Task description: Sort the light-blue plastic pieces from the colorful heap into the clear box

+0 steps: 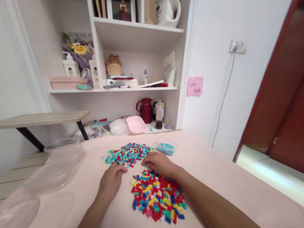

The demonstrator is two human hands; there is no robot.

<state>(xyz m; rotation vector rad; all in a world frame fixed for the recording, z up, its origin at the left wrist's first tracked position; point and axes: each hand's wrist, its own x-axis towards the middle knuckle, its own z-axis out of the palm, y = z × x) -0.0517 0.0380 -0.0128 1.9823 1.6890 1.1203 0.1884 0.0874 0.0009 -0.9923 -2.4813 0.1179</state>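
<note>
The left hand and right hand bend by the near edge of a heap of small blue, red and yellow plastic bricks, likely to reach them; one cannot tell if either grip holds any. Red, yellow, blue and green plastic bricks lie nearer on the pale pink worktop, perhaps kept apart to stop mixing. A see-through plastic box keeps light blue bricks together.

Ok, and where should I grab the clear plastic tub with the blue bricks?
I'd pinch the clear plastic tub by its right-hand wall, the right hand coming from the right: the mixed brick pile lies to its left, while its right is open. It stands upright holding blue bricks, so keep it level.
</note>
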